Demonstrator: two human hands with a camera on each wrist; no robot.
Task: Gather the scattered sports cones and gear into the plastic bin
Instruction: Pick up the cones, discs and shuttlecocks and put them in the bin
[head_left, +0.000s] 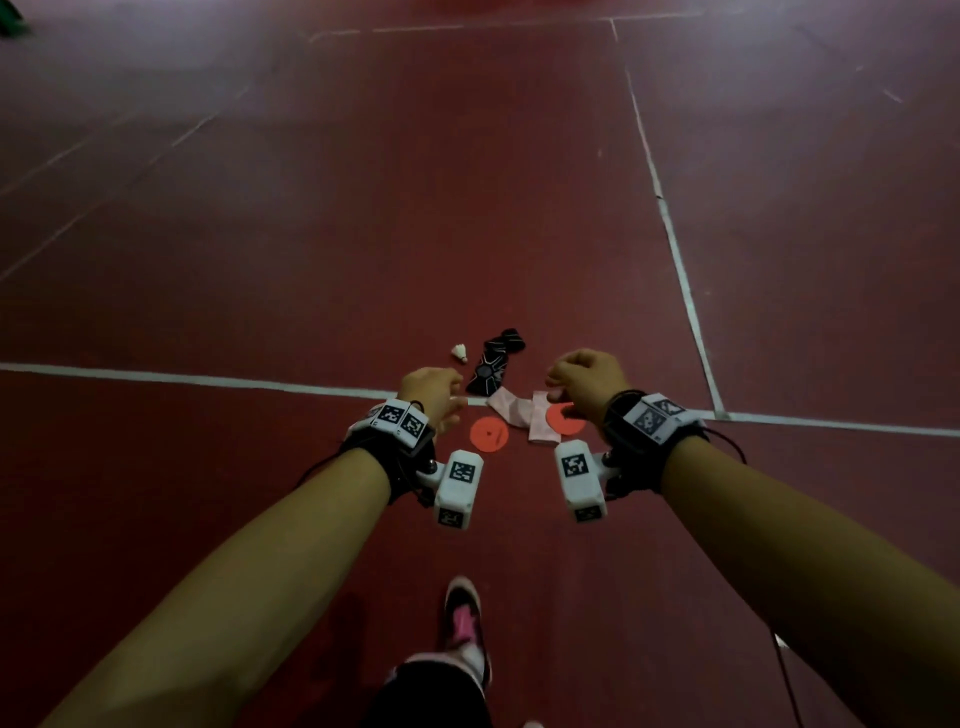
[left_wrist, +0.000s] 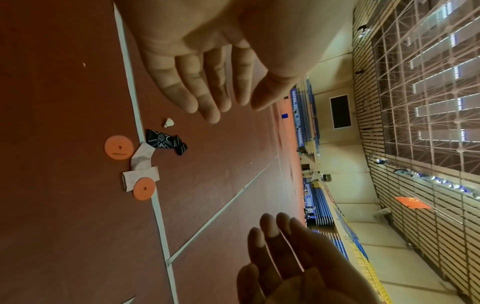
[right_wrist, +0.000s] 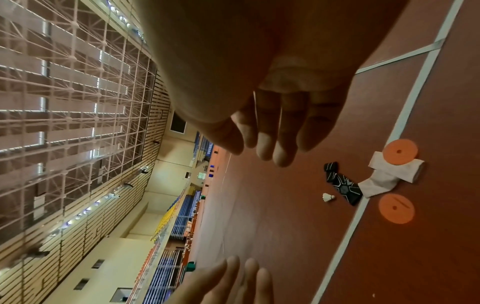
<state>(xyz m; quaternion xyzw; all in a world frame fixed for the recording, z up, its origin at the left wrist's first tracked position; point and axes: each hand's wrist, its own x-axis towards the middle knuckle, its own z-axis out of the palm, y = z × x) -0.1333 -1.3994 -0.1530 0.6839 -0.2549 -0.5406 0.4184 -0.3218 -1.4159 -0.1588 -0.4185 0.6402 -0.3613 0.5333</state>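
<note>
Red court floor: two orange disc cones, pink cloths, black gear, shuttlecock all lie ungathered at 12 o'clock. No bin in view. My left hand and right hand hover relaxed, holding nothing.

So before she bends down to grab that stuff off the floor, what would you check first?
1. Both hands free: left hand and right hand hold nothing. Ok.
2. Gear in sight: shuttlecock, black socks, white socks, two orange discs. Ok.
3. Gear within reach: it lies on the floor below the hands, none touched. Cannot tell.
4. One disc overlaps a white sock in the left wrist view; lift it first. Ok.
5. Plastic bin located: not visible in any view. Not ok.
</note>
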